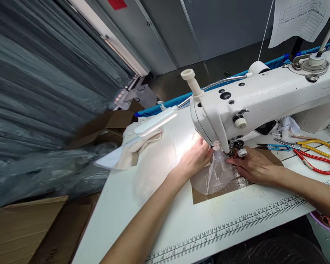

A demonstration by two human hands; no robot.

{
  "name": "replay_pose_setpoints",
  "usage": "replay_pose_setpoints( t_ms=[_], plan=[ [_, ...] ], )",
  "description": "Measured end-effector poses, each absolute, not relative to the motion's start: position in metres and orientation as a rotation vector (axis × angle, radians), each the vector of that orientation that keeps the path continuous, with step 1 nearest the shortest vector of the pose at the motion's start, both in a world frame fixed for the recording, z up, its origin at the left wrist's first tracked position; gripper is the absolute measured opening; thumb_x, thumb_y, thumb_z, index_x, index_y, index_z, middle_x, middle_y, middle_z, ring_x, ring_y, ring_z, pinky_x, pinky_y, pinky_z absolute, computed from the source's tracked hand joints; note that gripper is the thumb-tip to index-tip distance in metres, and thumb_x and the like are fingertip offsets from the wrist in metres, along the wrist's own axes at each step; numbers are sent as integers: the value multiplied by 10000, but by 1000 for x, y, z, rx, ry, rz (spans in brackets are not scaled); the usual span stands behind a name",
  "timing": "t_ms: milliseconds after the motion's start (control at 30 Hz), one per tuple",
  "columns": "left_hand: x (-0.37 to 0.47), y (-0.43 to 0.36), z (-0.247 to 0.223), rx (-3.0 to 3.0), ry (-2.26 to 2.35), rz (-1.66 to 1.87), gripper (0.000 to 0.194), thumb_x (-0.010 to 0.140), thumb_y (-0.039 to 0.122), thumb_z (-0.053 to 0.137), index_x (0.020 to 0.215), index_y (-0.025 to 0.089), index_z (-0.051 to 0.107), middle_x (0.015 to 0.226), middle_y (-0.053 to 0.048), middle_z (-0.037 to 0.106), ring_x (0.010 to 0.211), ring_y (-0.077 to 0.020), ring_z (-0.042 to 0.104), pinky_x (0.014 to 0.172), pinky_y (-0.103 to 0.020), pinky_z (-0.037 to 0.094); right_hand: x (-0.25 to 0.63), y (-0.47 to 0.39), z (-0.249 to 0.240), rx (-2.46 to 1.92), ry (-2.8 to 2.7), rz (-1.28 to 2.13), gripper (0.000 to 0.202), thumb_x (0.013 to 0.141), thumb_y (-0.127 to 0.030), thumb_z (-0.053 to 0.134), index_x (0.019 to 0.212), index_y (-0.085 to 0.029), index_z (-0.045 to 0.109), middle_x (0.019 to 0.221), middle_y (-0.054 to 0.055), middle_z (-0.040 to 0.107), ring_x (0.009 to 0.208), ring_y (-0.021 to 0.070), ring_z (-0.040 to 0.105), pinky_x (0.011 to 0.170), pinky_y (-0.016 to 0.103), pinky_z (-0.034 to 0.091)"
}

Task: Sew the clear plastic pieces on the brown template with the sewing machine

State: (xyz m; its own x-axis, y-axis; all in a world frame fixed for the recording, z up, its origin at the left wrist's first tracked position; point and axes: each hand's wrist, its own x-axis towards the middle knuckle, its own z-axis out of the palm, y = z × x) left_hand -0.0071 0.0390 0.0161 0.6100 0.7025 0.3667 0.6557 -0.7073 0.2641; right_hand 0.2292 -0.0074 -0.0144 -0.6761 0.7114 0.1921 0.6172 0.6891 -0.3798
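A white sewing machine [211, 117] stands over a piece of sheer white fabric [221, 172], part of which lies under the needle area. My left hand [195, 156] is on the left of the machine head, its fingers bent together at the fabric's edge; the lamp's glare and the machine head partly hide the fingertips. From the right, my right hand [254, 167] grips the same fabric close to the presser foot [231, 154], index finger stretched towards the foot. Beneath the fabric is a brown patch [199, 196] on the white table [121, 216].
Red-and-yellow-handled scissors [305, 150] and blue thread snips [277, 147] lie right of my right hand. A lit lamp [156, 121] hangs at the machine's left, above pale cloth [148, 143]. A printed ruler [228, 231] runs along the front edge. Cardboard boxes [24, 227] stand at left.
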Motion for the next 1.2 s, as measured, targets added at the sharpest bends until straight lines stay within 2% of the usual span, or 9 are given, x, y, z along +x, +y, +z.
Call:
replay_pose_setpoints(
  t_ms=[67, 233, 333, 467, 633, 767, 833, 1067, 1200],
  plan=[
    [-8, 23, 17, 2783, 1002, 767, 171, 953, 250, 487, 890, 198, 637, 836, -32, 666, 758, -170, 632, 641, -292, 513, 231, -6, -13, -1027, -2587, 424, 378, 930, -213, 492, 1275, -233, 647, 1103, 137, 608, 975, 265, 548, 828, 421, 505],
    [-6, -8, 10, 2692, 630, 794, 132, 899, 302, 642, 967, 191, 665, 912, -43, 702, 759, -149, 640, 665, -306, 524, 233, -4, -12, -1030, -2589, 460, 370, 961, -261, 475, 1295, -245, 633, 1130, 130, 610, 999, 250, 554, 853, 402, 500],
    [-3, -16, 3, 2733, 673, 888, 66, 912, 220, 617, 914, 184, 672, 873, -43, 709, 736, -145, 640, 648, -311, 504, 234, -6, -12, -1052, -2562, 474, 368, 958, -263, 482, 1292, -238, 635, 1139, 135, 606, 997, 245, 561, 861, 403, 500],
    [1, -20, 0, 2763, 700, 964, 92, 921, 139, 569, 893, 174, 649, 826, -23, 724, 703, -131, 652, 634, -304, 488, 238, -11, -10, -1029, -2417, 598, 372, 949, -208, 459, 1269, -217, 649, 1095, 120, 608, 950, 211, 583, 867, 390, 503],
    [0, -23, 1, 2635, 821, 961, 116, 926, 170, 547, 868, 182, 646, 803, -6, 737, 700, -123, 668, 686, -306, 523, 240, -20, -7, -872, -2425, 656, 377, 863, -107, 510, 1146, -246, 717, 1057, 91, 598, 993, 220, 567, 904, 433, 467],
    [-3, -23, 1, 2305, 1103, 999, 176, 925, 253, 545, 815, 166, 650, 730, -20, 718, 594, -108, 623, 524, -239, 493, 239, -19, -6, -879, -2502, 655, 352, 875, -101, 519, 1109, -253, 733, 1074, 88, 596, 1034, 230, 547, 928, 450, 445],
    [-3, -23, 2, 2170, 1189, 1026, 197, 931, 277, 545, 822, 160, 660, 748, -31, 723, 599, -107, 630, 503, -221, 489, 239, -18, -6, -875, -2504, 659, 342, 880, -104, 520, 1106, -246, 735, 1083, 89, 596, 1036, 226, 545, 928, 441, 443],
    [5, -23, -1, 2495, 910, 1026, 135, 959, 233, 554, 939, 186, 679, 899, -43, 748, 841, -148, 700, 740, -306, 571, 237, -22, 0, -846, -2636, 515, 392, 881, -125, 518, 1170, -309, 707, 1060, 93, 585, 1019, 255, 506, 892, 486, 413],
    [5, -23, -3, 2750, 748, 943, 118, 959, 184, 537, 971, 169, 654, 953, -57, 742, 825, -155, 691, 695, -318, 552, 238, -21, 2, -836, -2645, 566, 377, 882, -123, 515, 1132, -313, 723, 1057, 82, 586, 1017, 237, 511, 893, 458, 406]
  ],
)
